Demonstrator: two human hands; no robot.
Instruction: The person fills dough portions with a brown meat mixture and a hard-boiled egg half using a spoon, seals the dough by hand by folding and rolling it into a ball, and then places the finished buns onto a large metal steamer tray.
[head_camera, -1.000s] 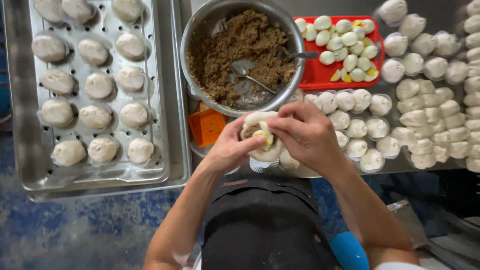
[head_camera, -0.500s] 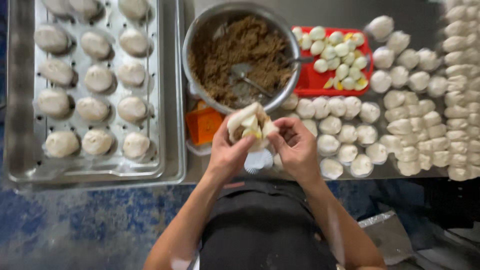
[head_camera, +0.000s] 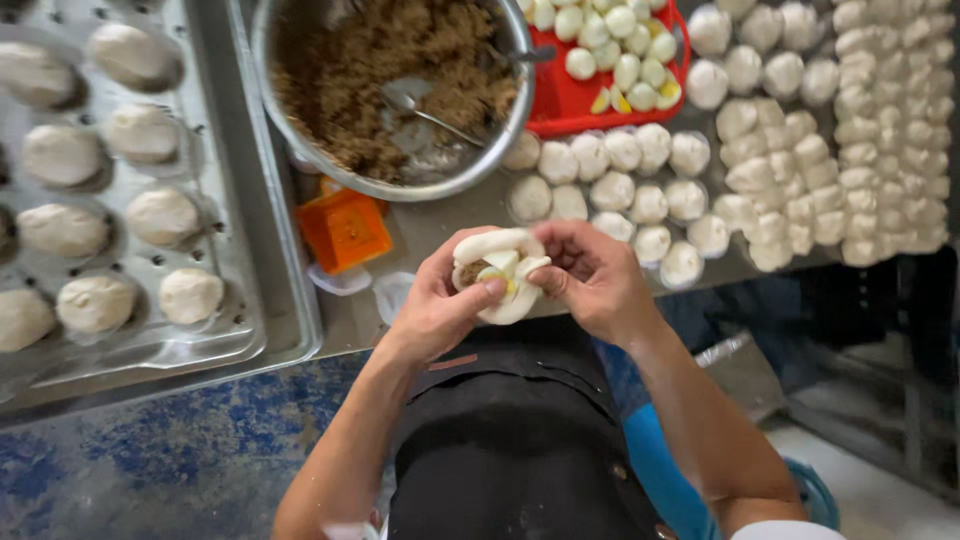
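My left hand (head_camera: 435, 305) cups a round of white dough (head_camera: 500, 275) that holds brown filling and a pale wedge of egg, with the thumb pressed on top of the filling. My right hand (head_camera: 592, 275) pinches the dough's right edge with its fingertips. Both hands hover just in front of the table edge, above my black apron (head_camera: 510, 440). Right behind them stands a steel bowl (head_camera: 300, 130) of brown minced filling with a spoon (head_camera: 425, 105) lying in it.
A metal tray (head_camera: 270, 260) of shaped white buns lies at the left. A red tray (head_camera: 570, 100) holds peeled eggs. Rows of dough balls (head_camera: 640, 180) and portions cover the table at the right. An orange block (head_camera: 345, 230) sits beside the bowl.
The view has drawn closer and shifted. My hands have lowered slightly toward me with the dough, and the right fingers have moved along its edge, folding it around the filling.
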